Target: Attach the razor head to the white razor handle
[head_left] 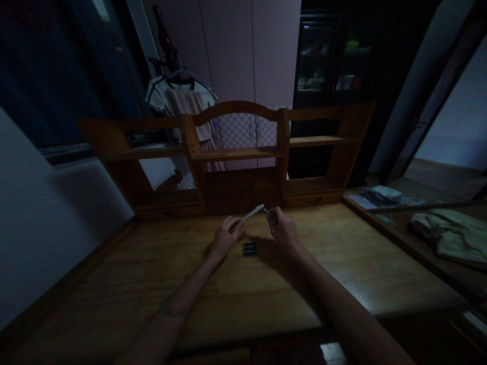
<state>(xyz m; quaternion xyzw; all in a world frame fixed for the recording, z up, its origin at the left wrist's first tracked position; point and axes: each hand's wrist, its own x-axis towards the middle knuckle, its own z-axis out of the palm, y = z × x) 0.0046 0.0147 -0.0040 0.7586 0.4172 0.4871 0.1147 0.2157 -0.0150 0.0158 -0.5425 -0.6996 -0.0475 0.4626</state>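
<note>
My left hand (226,237) is closed around the lower end of a slim white pen (253,212), which slants up to the right. In my right hand (284,230), the fingers pinch a thin dark pen-like piece (270,214) with a lighter tip. That tip is very close to the upper end of the white pen; whether they touch I cannot tell. Below and between the hands, several short dark pieces (250,249) lie side by side on the wooden desk (213,304). Dim light hides their exact kind.
A wooden shelf unit (239,152) with open compartments and small drawers stands along the desk's back edge. To the right, beyond a raised wooden edge, lie a pale cloth bag (452,235) and some plastic packets (384,192). A wall (57,218) borders the left side.
</note>
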